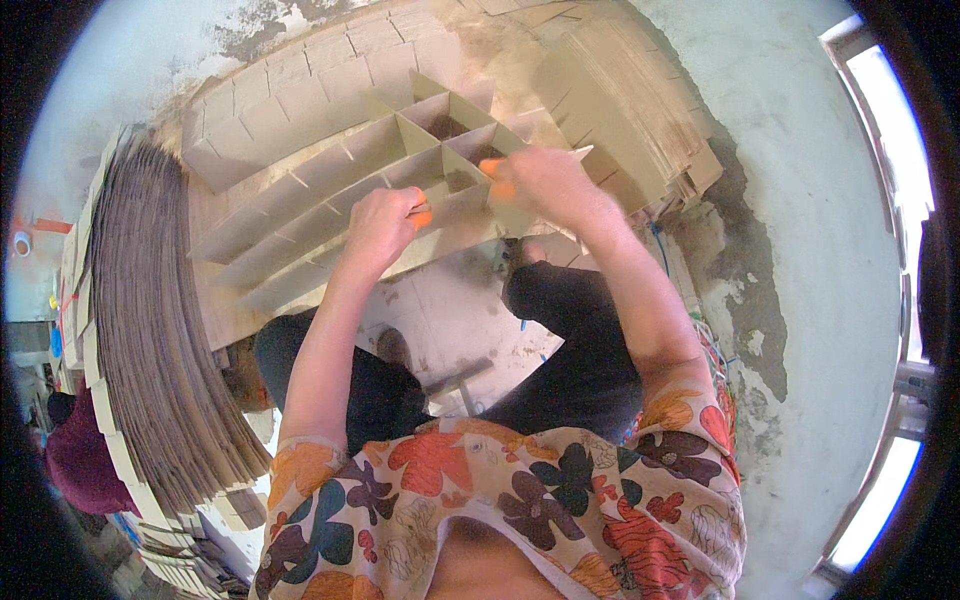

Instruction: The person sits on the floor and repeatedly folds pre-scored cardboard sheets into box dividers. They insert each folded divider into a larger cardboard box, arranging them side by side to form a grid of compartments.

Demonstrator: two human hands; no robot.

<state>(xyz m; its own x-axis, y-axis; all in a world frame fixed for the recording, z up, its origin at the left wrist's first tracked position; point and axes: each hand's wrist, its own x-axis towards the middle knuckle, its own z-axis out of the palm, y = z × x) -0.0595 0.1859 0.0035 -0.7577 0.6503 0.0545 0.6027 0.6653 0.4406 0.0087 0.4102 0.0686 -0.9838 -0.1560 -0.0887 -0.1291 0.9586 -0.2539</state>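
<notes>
A partly assembled cardboard divider grid [335,185] of long slotted strips crossed by short ones lies in front of me. My left hand [385,228] is closed at the grid's near side, thumb and finger pinched together; what lies between them is hidden. Blurred by motion, my right hand [550,188] pinches a short cardboard divider strip [465,168] at the grid's right part. Orange covers sit on fingertips of both hands.
Behind the grid stands a row of slotted cardboard strips [300,95]. More stacked cardboard [630,110] lies at the far right, and a tall stack of brown cardboard sheets [165,330] is on my left. My dark-trousered knees [565,305] are below the grid. A stained wall [800,260] rises at right.
</notes>
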